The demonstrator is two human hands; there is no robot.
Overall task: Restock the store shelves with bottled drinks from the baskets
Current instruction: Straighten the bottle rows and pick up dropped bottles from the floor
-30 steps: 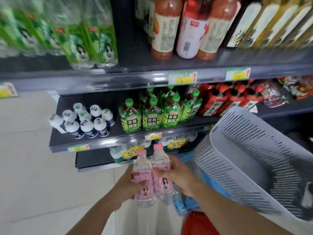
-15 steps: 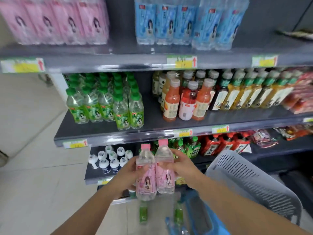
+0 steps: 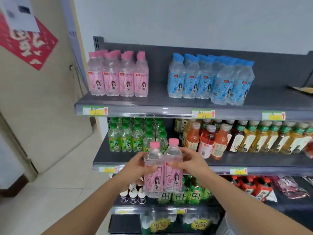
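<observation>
Left grip [image 3: 137, 167] is closed round the left pink bottle [image 3: 153, 178], thumb across the front just above the label and fingers curled behind. Right grip [image 3: 191, 164] holds the right pink bottle [image 3: 173, 174] the same way, its thumb on the clear shoulder and its fingers loosely bent round the far side. How tightly either one presses cannot be told.

From the head camera, both bottles stand upright and touch side by side. They are held in the air in front of the middle shelf [image 3: 110, 160], their pink caps level with the green-capped bottles [image 3: 126, 141] and the juice bottles [image 3: 207, 141] standing there. Above, the top shelf [image 3: 157, 100] carries a block of matching pink-labelled bottles [image 3: 118, 78] at its left end. Blue-labelled bottles [image 3: 210, 82] stand apart to their right, with bare shelf between the two groups. Below the arms, small white-capped bottles [image 3: 133, 195] stand near green tea bottles [image 3: 194, 195] on a lower shelf
</observation>
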